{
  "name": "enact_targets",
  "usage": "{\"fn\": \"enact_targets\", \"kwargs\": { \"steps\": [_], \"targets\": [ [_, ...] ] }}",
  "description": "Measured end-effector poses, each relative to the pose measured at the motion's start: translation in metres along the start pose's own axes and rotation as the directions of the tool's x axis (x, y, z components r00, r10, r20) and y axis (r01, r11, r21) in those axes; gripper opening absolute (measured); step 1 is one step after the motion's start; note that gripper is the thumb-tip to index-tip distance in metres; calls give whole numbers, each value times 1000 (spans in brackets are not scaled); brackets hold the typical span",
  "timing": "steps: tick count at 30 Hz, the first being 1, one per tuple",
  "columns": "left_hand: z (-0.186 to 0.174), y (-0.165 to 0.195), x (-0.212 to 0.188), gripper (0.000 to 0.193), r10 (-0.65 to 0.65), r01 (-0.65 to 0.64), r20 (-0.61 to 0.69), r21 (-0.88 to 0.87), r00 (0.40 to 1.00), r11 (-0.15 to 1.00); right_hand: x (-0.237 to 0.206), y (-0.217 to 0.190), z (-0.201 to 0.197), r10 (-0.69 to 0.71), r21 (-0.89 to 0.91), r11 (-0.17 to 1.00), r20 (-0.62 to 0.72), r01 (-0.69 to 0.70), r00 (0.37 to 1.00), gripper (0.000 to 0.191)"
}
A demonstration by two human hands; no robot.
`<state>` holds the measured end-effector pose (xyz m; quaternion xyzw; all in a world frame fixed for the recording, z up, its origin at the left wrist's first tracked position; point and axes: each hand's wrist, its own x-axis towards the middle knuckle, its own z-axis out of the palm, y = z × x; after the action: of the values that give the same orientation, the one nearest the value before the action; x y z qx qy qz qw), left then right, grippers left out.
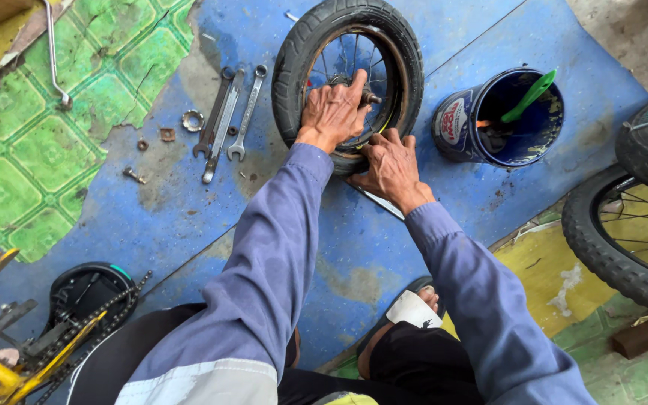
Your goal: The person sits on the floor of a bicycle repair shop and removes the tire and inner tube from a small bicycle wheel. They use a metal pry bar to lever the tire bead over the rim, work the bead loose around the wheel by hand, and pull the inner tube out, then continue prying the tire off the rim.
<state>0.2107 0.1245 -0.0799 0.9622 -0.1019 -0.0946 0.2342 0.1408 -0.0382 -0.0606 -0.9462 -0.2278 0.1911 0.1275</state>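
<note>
A small black-tyred spoked wheel (294, 67) lies flat on the blue-painted floor. My left hand (333, 111) rests on its spokes, with fingers reaching the axle hub (370, 97) at the centre. My right hand (391, 166) presses on the near rim and tyre edge, thumb and fingers curled over it. Both arms wear blue-grey sleeves. What my fingers pinch at the hub is hidden.
Three wrenches (225, 118) lie left of the wheel with nuts and a bolt (193, 120) nearby. A blue tin with a green tool (500, 116) stands to the right. Larger bicycle wheels (624, 240) are at the right edge; a yellow frame with chain (54, 345) lies lower left.
</note>
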Motion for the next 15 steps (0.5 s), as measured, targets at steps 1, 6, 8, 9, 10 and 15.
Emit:
{"fn": "enact_targets", "kwargs": {
  "steps": [1,6,8,9,10,15],
  "targets": [
    [-1,0,0,51,6,-6,-4,7,1000,1000,-1,0,1,4,-10,1000,13,-4,1000,50],
    [-3,-1,-2,50,32,-32,8,13,999,999,-9,1,4,-114,27,993,-89,117,989,51],
    [-3,0,-3,51,35,-35,-31,3,999,999,-11,1,4,-79,52,995,-10,80,997,51],
    [-2,0,-3,51,37,-36,-48,16,998,999,-12,1,4,-91,58,994,-24,92,996,52],
    [-2,1,-3,51,37,-35,-64,32,997,999,-13,1,4,-104,66,992,-38,107,994,53],
    [-3,1,-4,57,33,-32,-53,20,998,999,-11,-1,4,-90,83,992,-55,95,994,54]
  ]
}}
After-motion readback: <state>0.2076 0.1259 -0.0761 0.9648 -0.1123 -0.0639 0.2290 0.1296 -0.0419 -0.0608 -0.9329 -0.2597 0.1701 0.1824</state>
